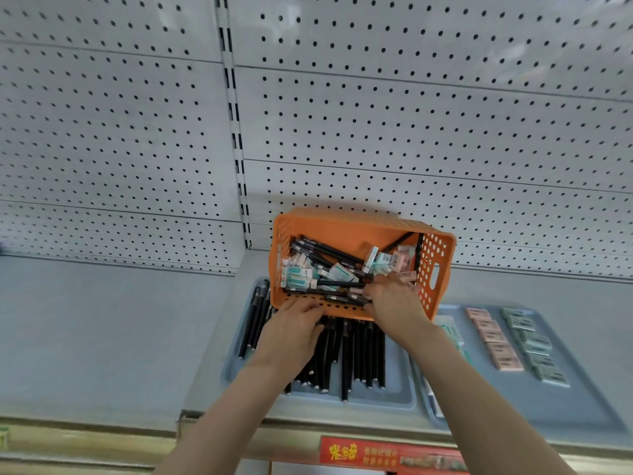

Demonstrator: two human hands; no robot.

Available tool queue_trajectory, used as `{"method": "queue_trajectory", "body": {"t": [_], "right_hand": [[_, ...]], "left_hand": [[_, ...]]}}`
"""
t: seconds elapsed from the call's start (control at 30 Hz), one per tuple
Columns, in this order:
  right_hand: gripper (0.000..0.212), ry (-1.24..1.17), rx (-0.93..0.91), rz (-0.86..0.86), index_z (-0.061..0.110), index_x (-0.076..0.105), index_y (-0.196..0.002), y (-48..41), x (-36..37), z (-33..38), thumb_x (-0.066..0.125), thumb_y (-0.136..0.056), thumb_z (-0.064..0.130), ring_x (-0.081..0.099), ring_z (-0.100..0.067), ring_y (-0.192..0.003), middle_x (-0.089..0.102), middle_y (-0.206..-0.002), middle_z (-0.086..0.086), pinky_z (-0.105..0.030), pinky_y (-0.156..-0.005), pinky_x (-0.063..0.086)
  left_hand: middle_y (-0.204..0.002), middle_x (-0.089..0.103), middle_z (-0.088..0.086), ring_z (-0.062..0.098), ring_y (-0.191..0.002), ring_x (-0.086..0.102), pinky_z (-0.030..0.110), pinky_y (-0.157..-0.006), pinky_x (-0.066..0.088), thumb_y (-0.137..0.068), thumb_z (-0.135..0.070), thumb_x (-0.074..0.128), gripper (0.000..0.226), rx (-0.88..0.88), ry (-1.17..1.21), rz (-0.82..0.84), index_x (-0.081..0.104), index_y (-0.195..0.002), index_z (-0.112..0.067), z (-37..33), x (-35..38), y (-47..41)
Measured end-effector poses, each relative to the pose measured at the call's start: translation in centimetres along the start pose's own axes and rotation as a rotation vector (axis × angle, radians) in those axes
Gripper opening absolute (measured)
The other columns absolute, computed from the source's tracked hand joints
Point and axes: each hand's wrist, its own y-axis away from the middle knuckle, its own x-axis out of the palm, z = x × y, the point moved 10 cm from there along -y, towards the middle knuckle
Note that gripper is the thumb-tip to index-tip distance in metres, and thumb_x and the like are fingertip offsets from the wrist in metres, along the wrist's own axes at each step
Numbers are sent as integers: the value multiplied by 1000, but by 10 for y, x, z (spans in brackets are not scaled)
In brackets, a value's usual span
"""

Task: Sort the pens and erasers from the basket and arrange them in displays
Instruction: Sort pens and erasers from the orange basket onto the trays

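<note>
Sorting partly done; both trays stocked, basket not yet emptied.
Pen tray (394, 389): black pens (363, 354) laid out. Eraser tray (582, 406): pink erasers (496, 344) and green erasers (537, 347) in rows. Orange basket (438, 265), tilted behind: unsorted pens (329, 252) and unsorted erasers (298, 272). Right hand (394, 299) grips unsorted pens; left hand (291, 334) lies flat on the basket's near wall.

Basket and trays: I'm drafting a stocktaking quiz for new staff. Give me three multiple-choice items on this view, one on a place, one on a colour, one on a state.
1. Where do the sorted pens lie? A. on the left tray B. in a drawer C. on the floor
2. What colour is the basket? A. blue B. orange C. white
3. The basket is: A. empty B. upside down C. holding pens and erasers
Answers: 1 A, black pens lie side by side on that tray; 2 B, its walls are orange; 3 C, both lie jumbled inside.
</note>
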Motion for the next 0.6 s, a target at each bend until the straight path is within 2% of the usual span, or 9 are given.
{"method": "queue_trajectory", "body": {"t": [0.1, 0.17, 0.23, 0.3, 0.33, 0.37, 0.47, 0.53, 0.6], "right_hand": [[20, -89, -1, -22, 12, 65, -104, -1, -3, -4, 53, -93, 24, 53, -23, -108, 57, -109, -6, -33, -80, 42], [19, -217, 15, -55, 13, 65, -102, -1, -9, -6, 53, -94, 26, 55, -21, -100, 57, -104, -4, -30, -74, 37], [17, -357, -33, -95, 13, 66, -100, -3, -20, 3, 58, -93, 27, 56, -20, -94, 57, -99, -2, -30, -73, 39], [15, -408, -146, -96, 14, 66, -99, -4, -30, 24, 62, -92, 26, 55, -19, -91, 53, -93, 2, -31, -74, 42], [13, -422, -200, -84, 14, 66, -98, -3, -32, 35, 63, -91, 25, 55, -19, -90, 52, -91, 3, -32, -75, 42], [13, -433, -240, -61, 14, 66, -97, -3, -31, 44, 63, -91, 25, 55, -19, -90, 52, -90, 3, -32, -76, 44], [15, -495, -304, 0, 17, 68, -93, -4, -25, 54, 63, -91, 31, 56, -16, -84, 59, -88, 1, -37, -77, 47], [21, -612, -257, -19, 20, 71, -101, -13, -26, 45, 59, -94, 36, 59, -13, -87, 65, -94, 1, -33, -80, 49], [29, -611, -149, -146, 18, 66, -119, -29, -33, 26, 56, -97, 33, 61, -17, -102, 66, -110, -3, -32, -88, 49]], "left_hand": [[-117, 65, -6, 17, -109, 59, 29, -94, 49, -89, -20, 65, 27, -41, 24, 6, 69, -116, -21, 4, 1, 0], [-119, 64, -6, 15, -109, 58, 27, -96, 47, -94, -27, 59, 29, -113, 122, -3, 65, -122, -19, 6, -2, -3], [-113, 64, -8, 9, -102, 60, 22, -89, 49, -96, -35, 55, 30, -230, 304, -29, 63, -120, -18, 9, -7, -9], [-96, 66, -13, 4, -89, 61, 11, -75, 47, -96, -37, 54, 22, -406, 533, -66, 63, -105, -20, 16, -10, -11], [-89, 66, -12, 5, -84, 63, 10, -71, 47, -96, -36, 55, 19, -497, 640, -96, 63, -99, -19, 21, -10, -10], [-85, 67, -8, 9, -82, 65, 14, -71, 50, -96, -35, 56, 19, -575, 731, -131, 64, -96, -18, 29, -7, -9], [-85, 73, 5, 23, -80, 70, 45, -79, 57, -91, -39, 61, 25, -668, 949, -196, 69, -97, -17, 43, -1, -6], [-88, 73, 2, 21, -81, 70, 47, -79, 57, -87, -46, 59, 27, -687, 991, -215, 69, -98, -24, 49, -1, -2], [-90, 73, 0, 12, -78, 70, 38, -79, 58, -95, -39, 56, 16, -706, 986, -240, 66, -99, -27, 55, -4, 2]]}}
